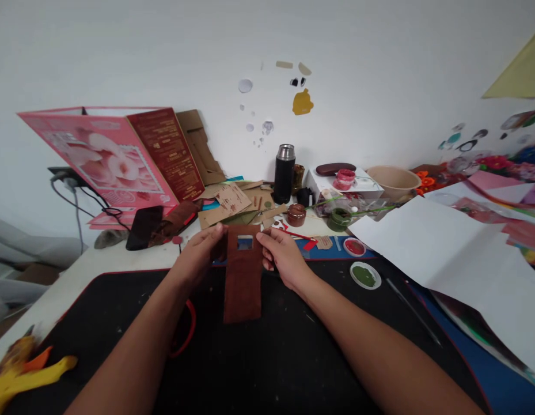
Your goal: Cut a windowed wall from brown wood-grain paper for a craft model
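A flat, brown, upright rectangular piece, seemingly painted card, has a small square window cut near its top. My left hand grips its upper left edge, fingers partly hidden behind it. At the upper right edge, beside the window, my right hand pinches it between thumb and fingers. Under it lies a black mat with a red border. A red curved loop shows beside my left forearm, which hides the rest of it.
Behind stand a black flask, a jar of brown paint and a pink box. To the right are a lid with green paint, a thin dark stick and large white sheets. Yellow peel lies front left.
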{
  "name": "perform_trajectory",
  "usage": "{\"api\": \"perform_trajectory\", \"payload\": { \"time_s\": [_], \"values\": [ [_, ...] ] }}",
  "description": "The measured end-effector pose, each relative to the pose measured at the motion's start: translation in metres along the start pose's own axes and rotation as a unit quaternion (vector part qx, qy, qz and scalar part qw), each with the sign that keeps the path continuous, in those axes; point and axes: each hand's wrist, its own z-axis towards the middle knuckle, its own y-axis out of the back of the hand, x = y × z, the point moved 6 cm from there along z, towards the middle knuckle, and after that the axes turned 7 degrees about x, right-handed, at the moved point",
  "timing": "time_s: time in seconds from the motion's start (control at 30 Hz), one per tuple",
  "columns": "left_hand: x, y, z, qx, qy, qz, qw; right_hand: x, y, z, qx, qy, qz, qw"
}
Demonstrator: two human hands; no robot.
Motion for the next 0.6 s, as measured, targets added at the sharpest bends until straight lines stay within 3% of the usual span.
{"api": "perform_trajectory", "payload": {
  "time_s": [0.17,0.43,0.6],
  "values": [
    [-0.002,-0.008,-0.003,0.037,0.021,0.022,0.999,0.000,-0.001,-0.001,0.004,0.002,-0.014,1.000],
    [0.000,0.000,0.000,-0.012,0.001,0.016,1.000,0.000,-0.014,-0.004,0.076,0.020,-0.106,0.991],
    [-0.001,-0.005,-0.003,0.009,-0.001,0.007,1.000,-0.003,-0.009,-0.003,0.041,0.015,-0.083,0.996]
  ]
}}
